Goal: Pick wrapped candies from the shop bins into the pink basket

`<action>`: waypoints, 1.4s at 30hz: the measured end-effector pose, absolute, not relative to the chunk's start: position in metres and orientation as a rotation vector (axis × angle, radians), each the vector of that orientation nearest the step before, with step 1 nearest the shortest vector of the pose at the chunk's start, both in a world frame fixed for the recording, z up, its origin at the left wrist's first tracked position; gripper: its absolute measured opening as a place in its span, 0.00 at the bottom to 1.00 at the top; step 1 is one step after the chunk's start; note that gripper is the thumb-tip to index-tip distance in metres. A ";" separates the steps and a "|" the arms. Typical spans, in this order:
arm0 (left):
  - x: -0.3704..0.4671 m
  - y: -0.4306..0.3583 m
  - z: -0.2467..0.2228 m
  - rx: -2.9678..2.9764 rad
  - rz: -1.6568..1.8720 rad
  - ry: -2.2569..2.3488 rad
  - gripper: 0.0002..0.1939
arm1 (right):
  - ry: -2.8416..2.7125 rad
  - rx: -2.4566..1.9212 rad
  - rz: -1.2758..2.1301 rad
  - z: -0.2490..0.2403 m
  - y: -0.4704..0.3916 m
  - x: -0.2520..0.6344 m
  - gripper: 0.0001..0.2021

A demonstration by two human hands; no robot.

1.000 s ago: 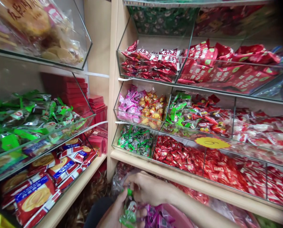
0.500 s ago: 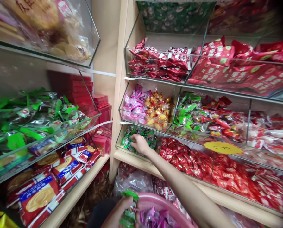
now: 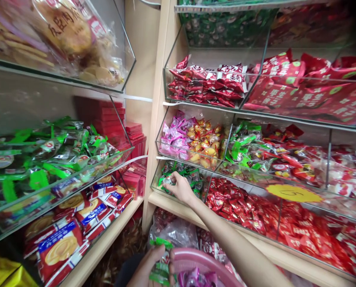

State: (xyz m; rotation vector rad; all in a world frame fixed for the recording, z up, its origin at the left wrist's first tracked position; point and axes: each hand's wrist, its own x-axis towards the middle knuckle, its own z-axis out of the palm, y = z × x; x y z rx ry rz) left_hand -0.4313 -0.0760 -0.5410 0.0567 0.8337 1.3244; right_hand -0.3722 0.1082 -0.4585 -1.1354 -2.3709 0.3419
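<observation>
My right hand (image 3: 181, 189) reaches into the low corner bin of small green-wrapped candies (image 3: 196, 175). Its thumb and fingers pinch a green and whitish wrapped candy (image 3: 167, 180) at the bin's left side. Low in the view, my left hand (image 3: 146, 266) grips a snack packet (image 3: 160, 268) with bright green ends and a clear middle. Just right of that hand is a pink basin (image 3: 209, 258), partly behind my right forearm. Purple-wrapped candies (image 3: 197, 278) lie inside the basin.
Clear-fronted bins of red candies (image 3: 240, 201) run to the right, under a yellow price tag (image 3: 294, 193). Above are purple packets (image 3: 176, 133) and yellow sweets (image 3: 206, 137). At left, shelves hold green-ended packets (image 3: 58, 145) and biscuit packs (image 3: 60, 249). A plastic bag (image 3: 178, 233) sits below.
The view has shifted slightly, so the shelves appear further right and lower. A wrapped candy now shows at my right fingertips. My left hand keeps its packet beside the basin.
</observation>
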 end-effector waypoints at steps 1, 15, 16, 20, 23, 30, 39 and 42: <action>-0.434 -0.079 -0.534 0.037 1.359 0.835 0.14 | -2.360 -1.053 0.388 -0.455 0.099 -0.363 0.12; -0.445 -0.106 -0.456 0.678 1.452 1.028 0.32 | -2.604 -0.681 0.661 -0.423 0.018 -0.301 0.15; -0.444 -0.107 -0.455 0.710 1.411 1.026 0.32 | -2.611 -0.675 0.684 -0.422 0.017 -0.300 0.15; -0.443 -0.109 -0.455 0.766 1.321 0.991 0.35 | -2.608 -0.679 0.786 -0.419 0.018 -0.294 0.19; -0.441 -0.110 -0.457 0.766 1.323 0.966 0.36 | -2.574 -0.718 0.849 -0.418 0.020 -0.290 0.21; -0.443 -0.109 -0.460 0.616 1.472 1.021 0.34 | -2.532 -0.770 1.040 -0.425 0.020 -0.281 0.16; -0.466 -0.101 -0.484 0.189 1.745 0.970 0.13 | -2.907 -0.838 1.173 -0.493 -0.011 -0.268 0.22; -0.462 -0.101 -0.487 0.181 1.723 0.941 0.13 | -2.976 -0.806 1.217 -0.508 -0.024 -0.278 0.26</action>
